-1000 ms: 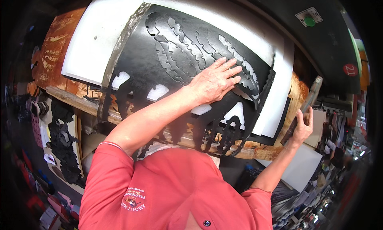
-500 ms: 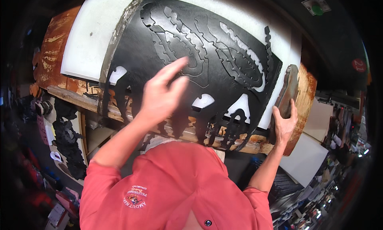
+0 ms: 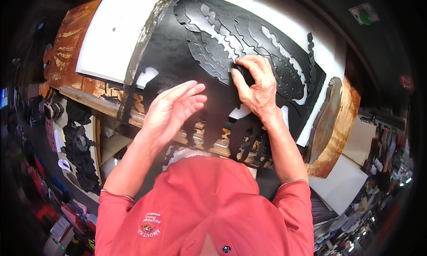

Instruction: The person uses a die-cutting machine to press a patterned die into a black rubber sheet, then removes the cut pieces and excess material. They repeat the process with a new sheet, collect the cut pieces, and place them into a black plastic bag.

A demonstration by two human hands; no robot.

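A large black leather-like sheet [image 3: 167,45] lies over a white board [image 3: 106,38], with notched, curved shapes cut into it. Thumb and fingers of my right hand [image 3: 258,85] pinch the edge of a cut black piece [image 3: 207,56] near the sheet's middle. White shows through a gap along that piece's upper side. My left hand [image 3: 173,107] hovers over the sheet's near part, fingers stretched and nothing in it. Beyond the right end of the sheet rests a long, curved brown-grey block [image 3: 326,118], which neither hand touches.
Ragged black strips hang over the wooden front edge [image 3: 95,102] of the bench. A narrow notched black strip [image 3: 311,56] lies on the board at the right. Black scraps [image 3: 80,145] pile up at the lower left. A green button [image 3: 365,18] is at the upper right.
My right hand has left the brown-grey block and moved left onto the cut piece. My left hand has drawn back toward me and left. A white gap now shows beside the cut piece.
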